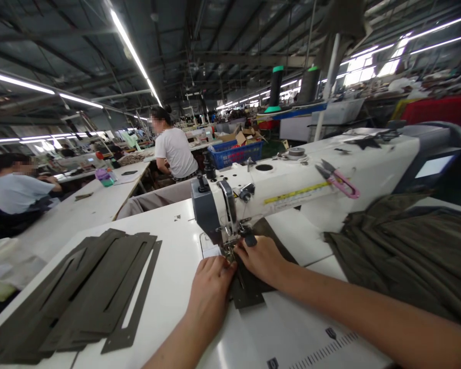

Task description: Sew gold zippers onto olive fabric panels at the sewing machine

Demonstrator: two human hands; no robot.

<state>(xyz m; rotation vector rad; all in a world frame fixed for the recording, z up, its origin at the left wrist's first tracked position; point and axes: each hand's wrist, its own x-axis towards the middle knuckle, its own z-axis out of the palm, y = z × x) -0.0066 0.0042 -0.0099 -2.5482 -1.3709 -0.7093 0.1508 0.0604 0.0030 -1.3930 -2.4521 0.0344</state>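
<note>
A dark olive fabric piece (250,294) lies under the needle area of a white sewing machine (311,179). At its left edge, close to the presser foot (229,251), my left hand (210,287) grips the cloth with bent fingers and thumb. On the other side of the foot, my right hand (263,260) pinches the same cloth, its fingertips close to the needle. The machine head partly covers those fingertips. Left of the machine, a stack of dark fabric pieces (100,287) with long slots is fanned out on the white table (176,225).
Pink-handled thread snips (340,180) rest on the machine arm. Bunched dark cloth (403,251) lies at the right. Behind stand a blue crate (236,154) and thread cones (275,89). Two people (175,146) sit at tables further back. A printed ruler (322,348) marks the front edge.
</note>
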